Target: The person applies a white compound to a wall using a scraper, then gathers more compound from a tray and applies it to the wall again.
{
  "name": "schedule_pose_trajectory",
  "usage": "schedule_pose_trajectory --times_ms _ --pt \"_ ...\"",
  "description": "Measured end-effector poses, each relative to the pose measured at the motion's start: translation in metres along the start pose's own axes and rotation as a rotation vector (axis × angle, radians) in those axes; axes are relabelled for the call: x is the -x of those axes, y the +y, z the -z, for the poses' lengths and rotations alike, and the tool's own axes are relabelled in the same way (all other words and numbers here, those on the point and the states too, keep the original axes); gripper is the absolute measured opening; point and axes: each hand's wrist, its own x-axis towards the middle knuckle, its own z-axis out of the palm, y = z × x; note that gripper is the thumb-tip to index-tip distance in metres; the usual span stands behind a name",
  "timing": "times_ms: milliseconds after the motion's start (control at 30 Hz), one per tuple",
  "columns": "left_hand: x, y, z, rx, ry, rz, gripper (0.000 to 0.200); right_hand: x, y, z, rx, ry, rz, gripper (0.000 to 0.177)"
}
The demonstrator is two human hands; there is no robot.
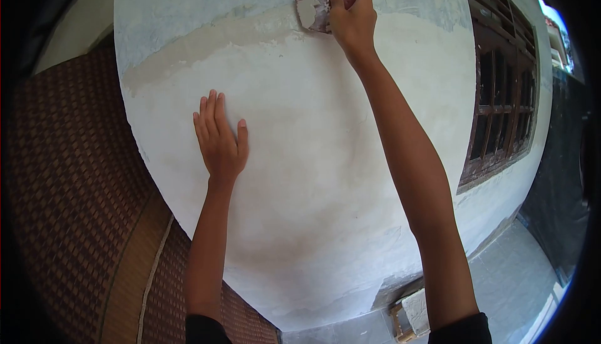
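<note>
My right hand (355,15) grips a dark red scraper (318,5) smeared with pale filler, high up against the wall (294,150). A lump of wet filler sits on the scraper's left part. From near the scraper a damp, greyish filler band (206,40) runs leftward across the wall, between the bluish older surface above and the whiter surface below. Lower and to the left, my left hand (220,137) rests flat on the white part, fingers pointing up and thumb apart, holding nothing.
A brown window with bars (504,87) is set in the wall at right. Woven brown matting (69,175) stands along the left. Below, on the grey tiled floor (507,281), a small wooden stool-like object (413,316) stands by the wall's foot, partly hidden by my right arm.
</note>
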Motion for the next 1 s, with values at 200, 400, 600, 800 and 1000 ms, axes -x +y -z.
schedule_pose_trajectory --times_ms 200,400,600,800,1000 --pt "0.003 -0.003 0.000 -0.018 -0.005 0.015 0.059 -0.028 0.049 0.025 0.060 0.063 -0.057 0.038" --pt "0.001 0.000 0.000 -0.004 -0.001 0.007 0.058 -0.017 0.028 0.021 -0.052 0.014 -0.037 0.041" --pt "0.000 -0.001 -0.001 -0.004 0.014 0.011 0.058 -0.025 0.044 0.041 0.002 0.041 -0.098 0.035" --pt "0.001 -0.002 -0.001 -0.011 0.003 0.004 0.057 -0.007 0.019 0.018 0.095 -0.039 0.051 0.038" --pt "-0.001 -0.003 0.001 -0.021 0.026 0.002 0.058 -0.028 0.037 0.044 -0.079 0.052 -0.141 0.038"
